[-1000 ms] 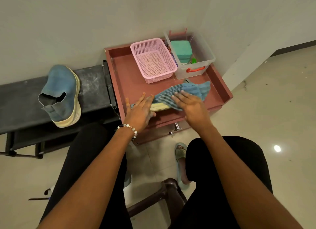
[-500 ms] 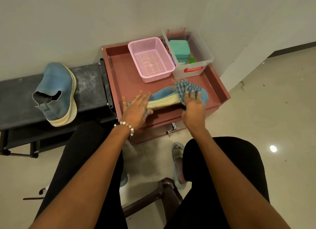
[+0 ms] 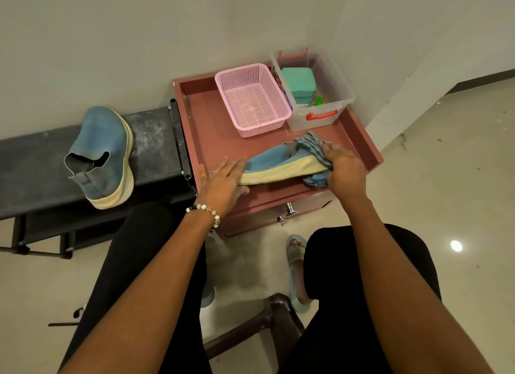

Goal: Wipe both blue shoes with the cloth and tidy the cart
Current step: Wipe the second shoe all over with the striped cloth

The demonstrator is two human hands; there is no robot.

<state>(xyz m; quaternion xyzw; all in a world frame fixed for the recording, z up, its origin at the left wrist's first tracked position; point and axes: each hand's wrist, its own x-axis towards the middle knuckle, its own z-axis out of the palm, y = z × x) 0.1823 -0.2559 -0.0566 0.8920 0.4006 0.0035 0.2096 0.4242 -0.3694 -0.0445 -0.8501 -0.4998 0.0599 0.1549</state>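
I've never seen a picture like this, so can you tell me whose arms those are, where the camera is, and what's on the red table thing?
Those arms belong to a person, not a machine. The camera sits on the person's head and looks down, so you see what they see. The red thing is a cart. On it lie a blue shoe, a pink basket and a clear box with a green thing inside. The left hand rests flat on one end of the shoe to steady it. The right hand grips a striped cloth around the other end to wipe it. A second blue shoe waits on the black bench beside the cart.
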